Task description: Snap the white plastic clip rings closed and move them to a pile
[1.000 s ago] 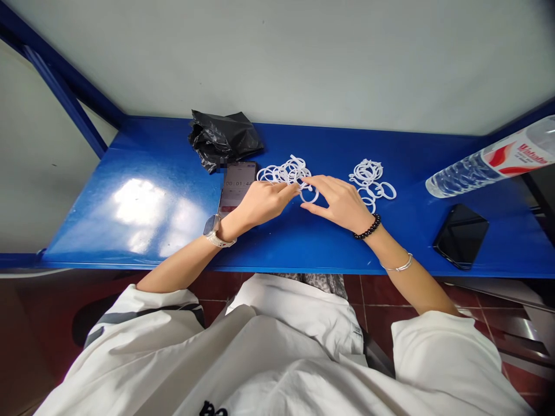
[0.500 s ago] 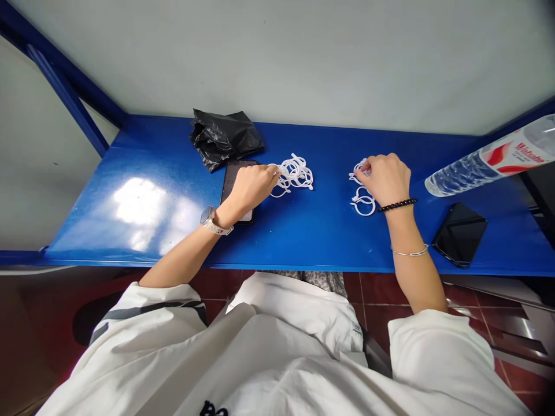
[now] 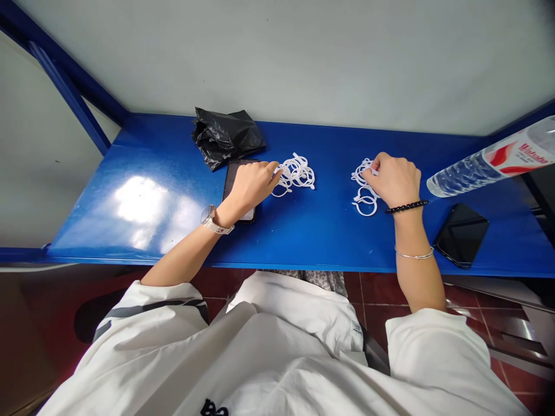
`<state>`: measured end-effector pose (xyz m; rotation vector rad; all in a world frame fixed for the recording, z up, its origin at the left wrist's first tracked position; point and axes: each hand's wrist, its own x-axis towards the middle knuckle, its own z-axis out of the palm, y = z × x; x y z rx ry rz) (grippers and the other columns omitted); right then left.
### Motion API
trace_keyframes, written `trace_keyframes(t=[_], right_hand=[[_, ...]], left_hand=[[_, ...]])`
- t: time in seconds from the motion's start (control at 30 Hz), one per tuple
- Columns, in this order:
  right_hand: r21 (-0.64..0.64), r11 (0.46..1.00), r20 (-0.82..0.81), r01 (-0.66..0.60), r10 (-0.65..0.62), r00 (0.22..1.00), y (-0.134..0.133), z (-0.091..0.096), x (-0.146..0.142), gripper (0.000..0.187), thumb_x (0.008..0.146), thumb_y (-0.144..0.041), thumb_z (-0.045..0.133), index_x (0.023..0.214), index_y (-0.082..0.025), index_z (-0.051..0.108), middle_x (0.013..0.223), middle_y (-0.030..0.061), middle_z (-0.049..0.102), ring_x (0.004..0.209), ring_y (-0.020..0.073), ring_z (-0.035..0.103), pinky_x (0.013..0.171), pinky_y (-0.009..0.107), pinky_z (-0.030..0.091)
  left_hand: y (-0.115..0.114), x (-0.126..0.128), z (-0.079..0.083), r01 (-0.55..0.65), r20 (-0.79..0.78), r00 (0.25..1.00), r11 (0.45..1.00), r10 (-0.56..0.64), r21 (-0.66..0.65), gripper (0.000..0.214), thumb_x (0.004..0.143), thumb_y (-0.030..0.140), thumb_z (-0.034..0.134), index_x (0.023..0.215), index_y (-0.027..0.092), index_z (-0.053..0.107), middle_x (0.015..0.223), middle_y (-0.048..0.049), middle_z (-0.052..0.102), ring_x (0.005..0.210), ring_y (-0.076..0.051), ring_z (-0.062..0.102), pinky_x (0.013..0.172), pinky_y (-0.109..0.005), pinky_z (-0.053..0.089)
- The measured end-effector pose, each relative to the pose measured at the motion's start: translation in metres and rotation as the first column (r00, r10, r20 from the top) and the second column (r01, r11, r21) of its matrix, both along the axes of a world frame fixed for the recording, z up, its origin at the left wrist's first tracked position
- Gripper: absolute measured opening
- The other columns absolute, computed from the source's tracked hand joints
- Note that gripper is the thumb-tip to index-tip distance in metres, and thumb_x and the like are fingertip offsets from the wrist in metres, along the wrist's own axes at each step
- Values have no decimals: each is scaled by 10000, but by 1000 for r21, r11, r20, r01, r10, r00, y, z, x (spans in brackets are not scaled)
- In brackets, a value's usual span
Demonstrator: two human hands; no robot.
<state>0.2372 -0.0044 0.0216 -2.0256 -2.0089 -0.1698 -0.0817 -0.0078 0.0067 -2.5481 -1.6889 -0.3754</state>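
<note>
Several thin white plastic rings with small clasps lie in two groups on the blue table. My left hand (image 3: 254, 186) is closed at the left edge of the larger, tangled pile of rings (image 3: 297, 172), its fingertips pinched on one ring. Beneath that hand a phone (image 3: 232, 173) is partly covered. Over the smaller group of rings (image 3: 365, 203), my right hand (image 3: 396, 179) is closed too. Its thumb and forefinger pinch at the upper rings, with a bit of white showing between them; the other fingers are hidden from above.
A crumpled black plastic bag (image 3: 228, 136) lies behind the left hand. To the right stand a clear water bottle (image 3: 489, 163) with a red and white label and a second, black phone (image 3: 462, 234). A grey wall (image 3: 303, 63) rises behind the blue table (image 3: 312, 231).
My right hand has shifted slightly right, uncovering more of the upper rings in the small group. My left hand stays at the edge of the large pile.
</note>
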Motion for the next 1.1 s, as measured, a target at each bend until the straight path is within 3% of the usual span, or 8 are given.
trace_keyframes(t=[0.17, 0.3, 0.4, 0.5, 0.6, 0.73, 0.8, 1.1], right_hand=[[41, 994, -33, 99, -98, 995, -4, 12, -6, 281, 929, -420, 536, 878, -172, 657, 753, 165, 655, 819, 405, 669, 735, 523, 519], [208, 977, -109, -49, 72, 991, -6, 15, -11, 333, 997, -459, 446, 944, -202, 650, 793, 130, 663, 854, 347, 654, 757, 477, 526], [242, 951, -146, -190, 229, 962, -9, 16, -21, 257, 985, -409, 484, 894, -215, 625, 781, 91, 661, 781, 285, 633, 742, 446, 525], [240, 883, -202, -404, 452, 869, -15, 15, -36, 167, 949, -334, 529, 837, -225, 589, 799, 68, 660, 774, 258, 632, 752, 429, 525], [248, 761, -240, -600, 648, 723, -22, 12, -51, 133, 930, -298, 551, 812, -240, 569, 797, 49, 666, 766, 243, 628, 731, 409, 522], [279, 595, -268, -754, 802, 533, -30, 6, -63, 97, 920, -253, 578, 825, -239, 569, 827, 46, 689, 790, 233, 640, 750, 406, 533], [287, 544, -277, -789, 835, 475, -32, 5, -65, 66, 904, -227, 595, 840, -238, 581, 843, 48, 696, 816, 239, 652, 770, 416, 539], [303, 518, -284, -800, 851, 443, -34, 7, -66, 133, 893, -269, 643, 794, -242, 558, 845, 53, 711, 801, 236, 667, 741, 412, 547]], left_hand=[[0, -3, -2, 36, 50, 998, 998, -38, 52, 427, 1043, 392, 414, 1087, 121, 741, 768, -112, 734, 667, -226, 681, 548, -280, 326], [-2, -2, 1, 63, 124, 990, 996, -70, 65, 407, 1029, 368, 430, 1087, 129, 753, 738, -93, 727, 609, -180, 626, 547, -267, 317], [-4, -2, 2, 90, 174, 980, 993, -101, 72, 396, 1024, 355, 436, 1085, 131, 758, 719, -78, 710, 590, -159, 594, 554, -257, 330], [-4, -1, 2, 119, 225, 965, 989, -135, 82, 376, 1018, 349, 458, 1087, 130, 756, 703, -66, 687, 585, -155, 582, 561, -254, 350], [-6, 0, 2, 195, 281, 936, 977, -212, 88, 365, 1022, 367, 467, 1073, 146, 754, 695, -48, 674, 575, -146, 570, 574, -248, 372], [-9, 2, 1, 366, 327, 866, 925, -378, 99, 384, 1025, 421, 489, 1176, 156, 724, 675, -24, 669, 562, -128, 566, 580, -234, 390], [-11, 2, 1, 422, 332, 839, 901, -431, 104, 409, 1033, 449, 481, 1212, 159, 708, 678, -23, 674, 570, -127, 578, 585, -233, 401], [-12, 2, 1, 493, 320, 809, 866, -494, 90, 466, 1062, 510, 423, 1187, 173, 720, 711, -45, 712, 597, -133, 634, 597, -230, 415]])
